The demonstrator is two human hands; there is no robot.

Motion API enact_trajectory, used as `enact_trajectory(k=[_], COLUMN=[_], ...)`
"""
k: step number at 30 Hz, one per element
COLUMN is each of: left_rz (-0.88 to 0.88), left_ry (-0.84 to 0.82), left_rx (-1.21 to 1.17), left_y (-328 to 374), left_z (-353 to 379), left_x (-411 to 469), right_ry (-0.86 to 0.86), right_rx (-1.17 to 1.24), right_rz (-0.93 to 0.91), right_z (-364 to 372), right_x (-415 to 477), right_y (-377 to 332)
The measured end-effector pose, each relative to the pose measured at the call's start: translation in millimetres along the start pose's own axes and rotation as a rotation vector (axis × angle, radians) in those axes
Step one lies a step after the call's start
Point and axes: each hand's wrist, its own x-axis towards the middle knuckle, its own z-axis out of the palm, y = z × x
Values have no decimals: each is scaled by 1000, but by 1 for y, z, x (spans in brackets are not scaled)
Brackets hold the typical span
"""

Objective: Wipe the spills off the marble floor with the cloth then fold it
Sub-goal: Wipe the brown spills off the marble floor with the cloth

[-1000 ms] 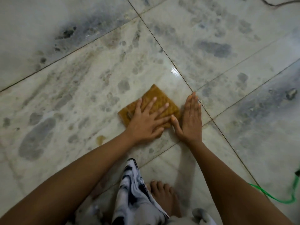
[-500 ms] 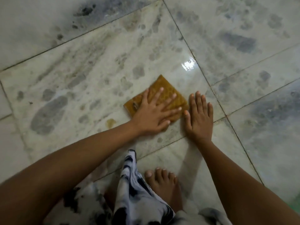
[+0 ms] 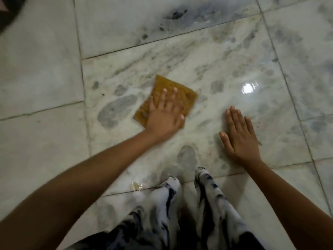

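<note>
Cloth (image 3: 186,95): mustard-yellow, folded into a flat square, lying on the marble floor (image 3: 234,56) just to 12 o'clock of the picture's middle, one corner pointing to 12 o'clock.
Left hand (image 3: 164,117): your palm lies flat on the cloth, fingers spread and straight, pointing to about 12 o'clock. It presses on the cloth and does not curl round it. The outline is blurred.
Right hand (image 3: 239,137): flat on bare marble, fingers straight and close together, thumb out toward 10 o'clock. It holds nothing.
Hands, relation: well apart, with your right hand at about 4 o'clock from the cloth and bare floor between them.
Change, cloth: half a second ago its edge lay just beside your right thumb. It now sits off toward 9 o'clock, carried there under your left hand.
Change, right hand: flat on the marble as before.
Spill (image 3: 136,185): a small yellowish patch on a tile seam, at about 7 o'clock from the cloth. Earlier it lay close to the cloth's lower left.
Floor: pale veined tiles with grey blotches, and a bright glint (image 3: 247,87) at 3 o'clock from the cloth.
Trousers (image 3: 162,204): white with black marbling, at 6 o'clock.
</note>
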Motion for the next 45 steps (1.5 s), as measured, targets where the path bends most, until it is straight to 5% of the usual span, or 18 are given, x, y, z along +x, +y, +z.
enact_trajectory(k=[6, 15, 22, 29, 32, 39, 45], left_rz=[388, -260, 142, 231, 164, -445, -117], left_ry=[35, 87, 37, 20, 58, 66, 45], left_rx=[129, -116, 2, 136, 162, -63, 104], left_y=[-2, -80, -7, 1, -39, -115, -55], left_z=[33, 3, 21, 67, 84, 47, 69], left_x=[-105, -19, -68, -187, -231, -194, -204], right_ry=[27, 2, 48, -5, -42, -55, -48], right_rx=[-18, -31, 7, 8, -46, -53, -79], right_rz=[5, 9, -24, -197, -250, -274, -268], right_z=[4, 4, 3, 17, 21, 22, 22], right_x=[2, 3, 12, 20, 22, 22, 22], right_y=[-7, -7, -31, -77, -79, -78, -76])
